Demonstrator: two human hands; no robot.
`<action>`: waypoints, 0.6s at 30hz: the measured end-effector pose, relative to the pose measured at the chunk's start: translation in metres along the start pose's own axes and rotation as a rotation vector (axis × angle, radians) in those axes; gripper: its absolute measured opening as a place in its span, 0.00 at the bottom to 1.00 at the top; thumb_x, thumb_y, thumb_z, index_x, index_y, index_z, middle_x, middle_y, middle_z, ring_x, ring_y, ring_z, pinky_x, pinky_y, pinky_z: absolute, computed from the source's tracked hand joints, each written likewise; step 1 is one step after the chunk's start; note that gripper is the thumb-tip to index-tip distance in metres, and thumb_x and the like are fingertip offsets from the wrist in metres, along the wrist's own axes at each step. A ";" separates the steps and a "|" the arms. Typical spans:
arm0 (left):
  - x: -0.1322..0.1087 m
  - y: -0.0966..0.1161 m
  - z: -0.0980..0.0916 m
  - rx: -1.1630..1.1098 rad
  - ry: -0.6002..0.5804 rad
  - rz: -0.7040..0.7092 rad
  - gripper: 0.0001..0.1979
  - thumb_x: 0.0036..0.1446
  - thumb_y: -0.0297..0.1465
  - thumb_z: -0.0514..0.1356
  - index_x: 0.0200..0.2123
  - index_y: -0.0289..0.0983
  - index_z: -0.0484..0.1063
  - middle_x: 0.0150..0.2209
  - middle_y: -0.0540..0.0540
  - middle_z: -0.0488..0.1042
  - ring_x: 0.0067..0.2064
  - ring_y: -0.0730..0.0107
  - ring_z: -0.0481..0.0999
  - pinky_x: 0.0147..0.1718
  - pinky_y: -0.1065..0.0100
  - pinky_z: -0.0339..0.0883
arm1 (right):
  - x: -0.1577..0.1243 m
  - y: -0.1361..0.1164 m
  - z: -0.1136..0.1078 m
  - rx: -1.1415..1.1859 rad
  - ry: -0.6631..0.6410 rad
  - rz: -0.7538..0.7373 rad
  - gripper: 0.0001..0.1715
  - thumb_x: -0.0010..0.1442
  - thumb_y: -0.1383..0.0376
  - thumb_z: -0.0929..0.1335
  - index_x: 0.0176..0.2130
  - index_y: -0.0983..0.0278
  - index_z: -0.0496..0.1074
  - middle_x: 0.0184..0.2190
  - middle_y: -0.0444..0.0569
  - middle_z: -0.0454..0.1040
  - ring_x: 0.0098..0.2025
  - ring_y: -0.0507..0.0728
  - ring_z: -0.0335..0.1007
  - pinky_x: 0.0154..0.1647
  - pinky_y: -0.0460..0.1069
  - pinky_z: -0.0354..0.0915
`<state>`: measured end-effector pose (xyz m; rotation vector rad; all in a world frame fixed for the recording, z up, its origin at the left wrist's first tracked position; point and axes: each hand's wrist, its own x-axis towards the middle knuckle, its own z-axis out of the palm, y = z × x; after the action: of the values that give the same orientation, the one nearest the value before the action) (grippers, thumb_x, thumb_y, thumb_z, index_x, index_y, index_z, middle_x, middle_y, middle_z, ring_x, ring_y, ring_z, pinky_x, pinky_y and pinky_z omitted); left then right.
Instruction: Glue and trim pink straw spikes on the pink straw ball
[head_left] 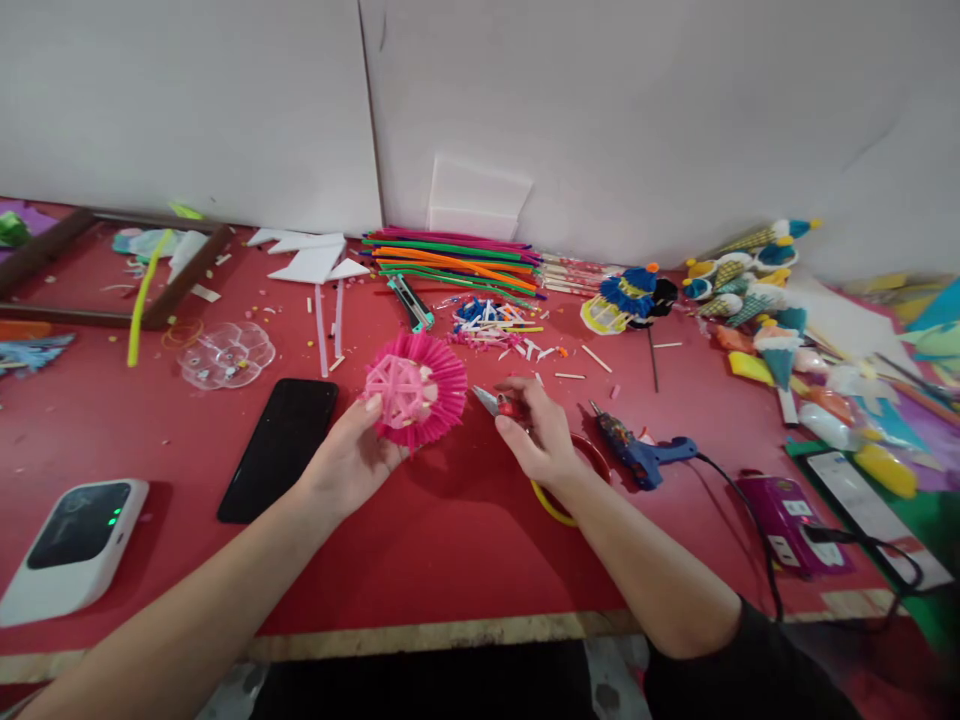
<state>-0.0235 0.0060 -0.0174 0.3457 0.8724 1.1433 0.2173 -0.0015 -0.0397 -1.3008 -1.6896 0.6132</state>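
My left hand (356,450) is closed on the edge of a pink pleated rosette (442,400), thumb on top. A lighter pink lattice of strips (401,392) sits at its middle. To its right, my right hand (536,430) grips a hand tool with a pointed metal tip (486,400) and a red part near the fingers. The tip points toward the rosette, apart from it. Under my right wrist shows a curved yellow and red piece (553,505); whether it belongs to the tool I cannot tell.
A black phone (277,450) and white device (75,550) lie left. Pipe cleaners (450,262), a utility knife (411,303) and cut scraps (491,318) lie behind. A blue glue gun (637,450) is right, its cord near a purple power box (791,525).
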 end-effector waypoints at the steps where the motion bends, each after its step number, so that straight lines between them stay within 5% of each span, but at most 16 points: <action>1: 0.001 0.000 0.000 0.017 -0.008 -0.010 0.08 0.53 0.33 0.74 0.35 0.40 0.80 0.37 0.45 0.86 0.38 0.60 0.86 0.32 0.69 0.83 | -0.001 -0.003 -0.001 0.021 -0.013 -0.013 0.17 0.62 0.53 0.68 0.46 0.60 0.70 0.33 0.47 0.78 0.31 0.56 0.71 0.32 0.50 0.66; 11: 0.001 -0.006 -0.008 0.023 -0.040 -0.047 0.13 0.54 0.37 0.74 0.42 0.42 0.81 0.37 0.48 0.86 0.35 0.63 0.87 0.34 0.69 0.82 | -0.009 -0.024 0.006 0.209 -0.053 -0.055 0.15 0.65 0.54 0.66 0.31 0.60 0.65 0.23 0.39 0.61 0.24 0.51 0.55 0.28 0.49 0.56; 18: 0.004 -0.004 -0.001 -0.036 0.007 -0.072 0.12 0.59 0.40 0.71 0.43 0.42 0.82 0.36 0.47 0.85 0.33 0.61 0.86 0.33 0.64 0.84 | -0.016 -0.024 0.021 0.462 -0.089 0.081 0.18 0.64 0.48 0.67 0.35 0.58 0.64 0.24 0.39 0.61 0.23 0.50 0.52 0.25 0.48 0.55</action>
<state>-0.0211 0.0081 -0.0219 0.2787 0.8626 1.0922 0.1875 -0.0214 -0.0360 -1.0214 -1.4538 1.0515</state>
